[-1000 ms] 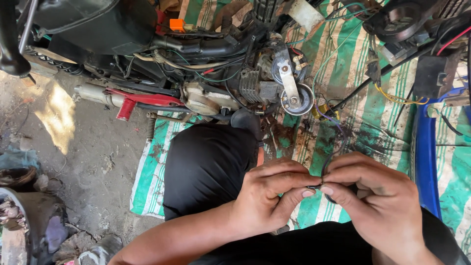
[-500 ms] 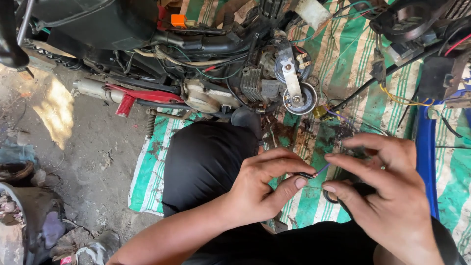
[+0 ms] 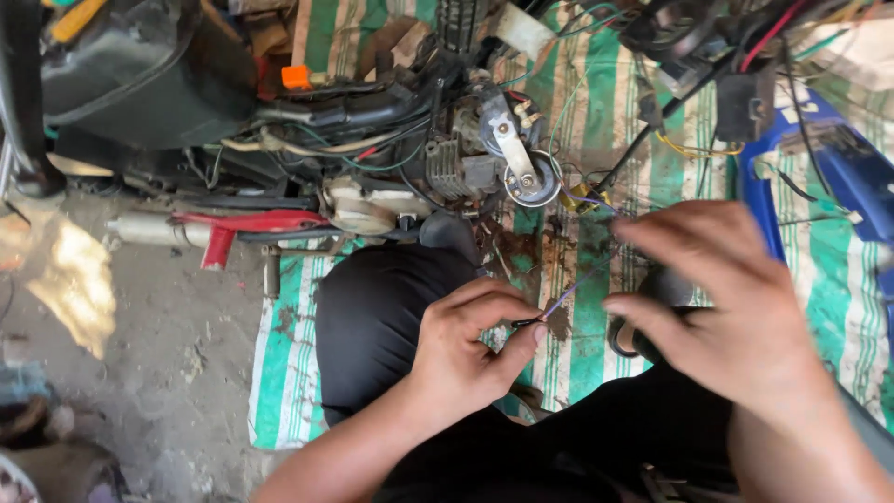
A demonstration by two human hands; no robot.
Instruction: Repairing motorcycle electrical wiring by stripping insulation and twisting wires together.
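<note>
**Purple wire pinched over the striped mat**

Purple and thin, one wire runs slantwise from our left hand up and right toward the engine. Our left grip pinches its lower end between thumb and forefinger. Our right hand, blurred, hovers just beside it with fingers loosely curled, holding nothing we can see, above the green-and-white woven mat.
</note>
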